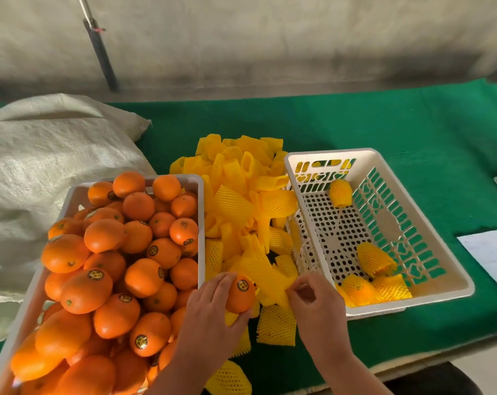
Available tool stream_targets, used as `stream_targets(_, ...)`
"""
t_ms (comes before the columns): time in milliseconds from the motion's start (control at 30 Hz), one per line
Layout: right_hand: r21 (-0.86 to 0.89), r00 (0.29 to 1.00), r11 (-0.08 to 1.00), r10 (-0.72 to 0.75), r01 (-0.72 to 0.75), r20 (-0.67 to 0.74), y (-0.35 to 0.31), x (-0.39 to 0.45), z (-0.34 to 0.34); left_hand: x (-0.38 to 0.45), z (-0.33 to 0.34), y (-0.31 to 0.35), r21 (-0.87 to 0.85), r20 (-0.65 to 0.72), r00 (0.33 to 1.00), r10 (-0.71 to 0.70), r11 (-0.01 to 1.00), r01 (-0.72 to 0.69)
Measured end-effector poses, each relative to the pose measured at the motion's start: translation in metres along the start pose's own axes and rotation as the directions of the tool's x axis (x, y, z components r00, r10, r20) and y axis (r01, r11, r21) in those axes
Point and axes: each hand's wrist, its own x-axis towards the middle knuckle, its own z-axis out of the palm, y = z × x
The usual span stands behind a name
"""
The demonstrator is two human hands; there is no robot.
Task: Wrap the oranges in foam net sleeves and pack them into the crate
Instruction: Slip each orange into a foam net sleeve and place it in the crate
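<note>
Left hand (213, 306) grips stickered orange (239, 295); right hand (313, 297) pinches foam sleeve (266, 276) at 3 o'clock. Hold sleeve mouth wide, push orange straight in.

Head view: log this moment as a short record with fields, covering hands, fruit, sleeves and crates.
left hand: grips one bare orange, sticker facing up
right hand: pinches the edge of a foam net sleeve beside that orange
supply crate: on the left, heaped with unwrapped oranges
sleeve pile: loose yellow sleeves between the two crates
packing crate: on the right, white, perforated, holding a few wrapped oranges
surface: green table cover
other: woven sack at far left
</note>
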Motion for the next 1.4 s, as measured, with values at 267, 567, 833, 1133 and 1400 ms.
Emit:
stream_targets(267,-0.296,0.980,0.944,-0.098,0.147,0.172,0.010,-0.002,-0.019,-0.009,-0.017,0.011,-0.161,0.084,0.996,0.032,0.987,-0.018)
stream_targets(567,-0.230,0.878,0.906,-0.239,0.356,0.415,0.010,-0.013,-0.030,-0.028,-0.039,0.090,-0.622,0.552,0.834,-0.007,0.663,0.417)
stream_targets(833,-0.126,0.838,0.910,-0.300,0.394,0.457,0.010,-0.025,-0.028,-0.024,-0.044,0.107,-0.629,0.710,0.682,-0.177,0.278,0.726)
stream_targets(1133,-0.143,0.914,0.961,-0.173,0.239,0.366,0.001,-0.035,-0.040,-0.042,-0.046,0.082,-0.825,0.565,0.766,-0.306,-0.203,0.528)
stream_targets(1400,-0.050,0.917,0.967,-0.220,0.250,0.334,-0.020,-0.051,-0.031,-0.046,-0.034,0.100,-0.641,0.159,0.888,-0.433,0.639,0.426)
